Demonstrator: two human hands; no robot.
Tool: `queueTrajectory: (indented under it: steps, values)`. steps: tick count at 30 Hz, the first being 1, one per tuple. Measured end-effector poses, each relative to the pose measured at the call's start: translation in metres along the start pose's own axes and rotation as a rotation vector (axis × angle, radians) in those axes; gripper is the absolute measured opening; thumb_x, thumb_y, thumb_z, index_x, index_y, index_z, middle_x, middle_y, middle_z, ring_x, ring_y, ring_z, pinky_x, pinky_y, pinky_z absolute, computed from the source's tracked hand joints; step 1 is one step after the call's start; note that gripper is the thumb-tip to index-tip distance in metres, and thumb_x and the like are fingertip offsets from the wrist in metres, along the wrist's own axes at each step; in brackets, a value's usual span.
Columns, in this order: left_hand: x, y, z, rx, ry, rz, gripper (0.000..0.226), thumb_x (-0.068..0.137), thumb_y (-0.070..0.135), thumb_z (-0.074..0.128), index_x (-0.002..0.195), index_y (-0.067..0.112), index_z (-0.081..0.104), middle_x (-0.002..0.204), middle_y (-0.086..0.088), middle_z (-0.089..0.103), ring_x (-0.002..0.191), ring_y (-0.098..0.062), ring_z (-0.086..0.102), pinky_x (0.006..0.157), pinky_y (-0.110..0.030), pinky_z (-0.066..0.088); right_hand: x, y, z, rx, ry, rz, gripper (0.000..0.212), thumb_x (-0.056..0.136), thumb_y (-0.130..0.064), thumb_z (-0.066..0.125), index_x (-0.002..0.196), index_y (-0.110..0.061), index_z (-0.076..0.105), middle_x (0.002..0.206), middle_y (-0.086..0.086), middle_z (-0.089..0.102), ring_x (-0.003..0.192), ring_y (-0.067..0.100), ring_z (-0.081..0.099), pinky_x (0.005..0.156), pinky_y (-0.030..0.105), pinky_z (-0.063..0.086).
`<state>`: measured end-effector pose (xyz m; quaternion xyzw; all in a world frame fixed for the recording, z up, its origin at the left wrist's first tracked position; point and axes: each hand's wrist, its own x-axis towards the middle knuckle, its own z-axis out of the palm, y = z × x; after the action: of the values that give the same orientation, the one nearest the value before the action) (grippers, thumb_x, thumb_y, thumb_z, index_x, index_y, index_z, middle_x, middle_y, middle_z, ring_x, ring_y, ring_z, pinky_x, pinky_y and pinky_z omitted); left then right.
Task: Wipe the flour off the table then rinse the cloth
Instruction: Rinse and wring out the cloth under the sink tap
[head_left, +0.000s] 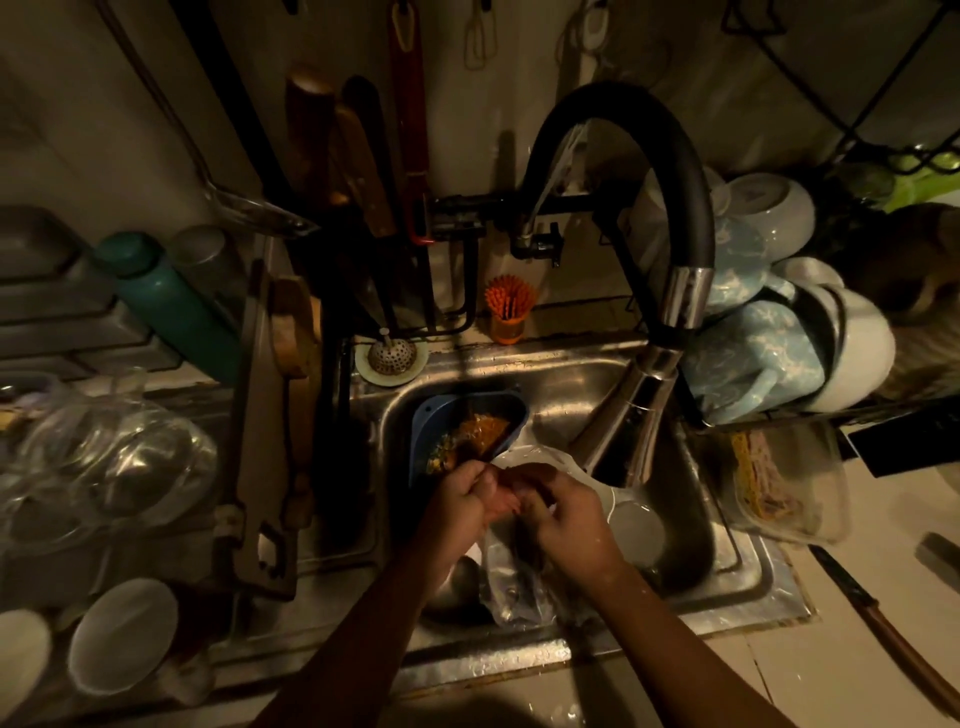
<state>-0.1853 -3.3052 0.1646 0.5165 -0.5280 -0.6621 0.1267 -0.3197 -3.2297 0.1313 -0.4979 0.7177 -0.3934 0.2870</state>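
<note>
Pinching a crumpled brownish cloth (524, 474) between left hand (462, 501) and right hand (563, 514), together over a steel sink (571, 374). Likely handling limp, wet, slippery; gripping bunched folds

No text, label or number can be read (the light is dim): the teal bottle (171, 306) shows a plain side, and the clear plastic container (810, 483) bears nothing legible.
</note>
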Motion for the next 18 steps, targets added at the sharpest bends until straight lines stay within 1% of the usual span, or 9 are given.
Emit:
queueTrajectory:
  steps: [2,4,5,7,10,12,14,16,18]
  values:
    - [-0.002,-0.003,-0.001,-0.025,-0.025,0.025,0.025,0.105,0.016,0.040,0.120,0.004,0.056,0.089,-0.006,0.066,0.062,-0.008,0.061,0.053,-0.018,0.044,-0.001,-0.007,-0.005,0.159,-0.021,0.054,0.031,0.096,-0.010,0.065,0.117,-0.032,0.066,0.108,-0.009,0.073,0.103,0.005,0.067,0.088,0.017,0.050]
    - [-0.004,-0.004,-0.005,-0.051,-0.081,0.024,0.034,0.103,0.026,0.045,0.131,0.009,0.053,0.103,-0.010,0.069,0.079,-0.027,0.062,0.069,-0.038,0.049,-0.001,-0.013,-0.012,0.381,-0.121,0.123,0.034,0.090,-0.006,0.071,0.121,-0.018,0.066,0.106,-0.005,0.075,0.103,0.007,0.069,0.087,0.017,0.051]
    - [-0.005,-0.007,-0.009,-0.061,-0.114,0.038,0.034,0.102,0.027,0.047,0.131,0.011,0.053,0.107,-0.010,0.069,0.084,-0.030,0.063,0.075,-0.044,0.050,0.000,-0.014,-0.015,0.452,-0.154,0.143,0.036,0.087,-0.003,0.073,0.121,-0.012,0.066,0.106,-0.003,0.076,0.102,0.009,0.070,0.087,0.019,0.052]
    - [-0.009,-0.011,-0.011,-0.026,-0.167,0.100,0.029,0.100,0.025,0.050,0.128,0.020,0.053,0.114,-0.005,0.068,0.094,-0.022,0.068,0.081,-0.040,0.056,0.004,-0.012,-0.019,0.552,-0.173,0.199,0.032,0.085,-0.002,0.075,0.116,-0.008,0.071,0.106,0.005,0.076,0.099,0.017,0.070,0.088,0.028,0.053]
    - [-0.012,-0.027,-0.013,0.221,-0.159,0.252,0.052,0.089,0.043,0.056,0.137,0.037,0.038,0.129,0.001,0.063,0.114,-0.008,0.062,0.092,-0.031,0.053,0.007,-0.012,-0.017,0.682,-0.181,0.326,0.039,0.076,-0.026,0.084,0.110,-0.010,0.076,0.110,0.032,0.068,0.094,0.033,0.062,0.090,0.045,0.049]
    - [-0.014,-0.033,-0.014,0.526,-0.093,0.369,0.069,0.084,0.059,0.052,0.144,0.046,0.022,0.139,0.009,0.055,0.124,-0.007,0.055,0.103,-0.035,0.047,0.010,-0.009,-0.014,0.733,-0.162,0.389,0.042,0.077,-0.024,0.084,0.110,-0.001,0.073,0.107,0.037,0.066,0.087,0.030,0.064,0.084,0.038,0.052]
    - [-0.016,-0.032,-0.015,0.659,-0.019,0.473,0.073,0.083,0.062,0.048,0.146,0.050,0.012,0.147,0.010,0.043,0.129,-0.013,0.049,0.105,-0.038,0.045,0.011,-0.014,-0.015,0.795,-0.165,0.422,0.024,0.088,-0.005,0.069,0.110,0.004,0.069,0.094,0.024,0.070,0.071,0.017,0.068,0.066,0.025,0.054]
    - [-0.016,-0.027,-0.017,0.616,0.002,0.540,0.062,0.089,0.053,0.047,0.142,0.053,0.016,0.151,0.011,0.035,0.129,-0.018,0.049,0.103,-0.042,0.047,0.010,-0.021,-0.019,0.854,-0.189,0.442,0.023,0.091,-0.001,0.063,0.113,0.007,0.067,0.087,0.014,0.071,0.063,0.011,0.067,0.057,0.020,0.052]
    - [-0.014,-0.024,-0.021,0.619,0.041,0.598,0.056,0.093,0.029,0.052,0.137,0.052,0.026,0.148,0.008,0.041,0.126,-0.022,0.052,0.101,-0.044,0.049,0.010,-0.026,-0.022,0.908,-0.216,0.469,0.024,0.091,0.000,0.062,0.113,0.008,0.066,0.087,0.013,0.072,0.065,0.013,0.069,0.056,0.020,0.052]
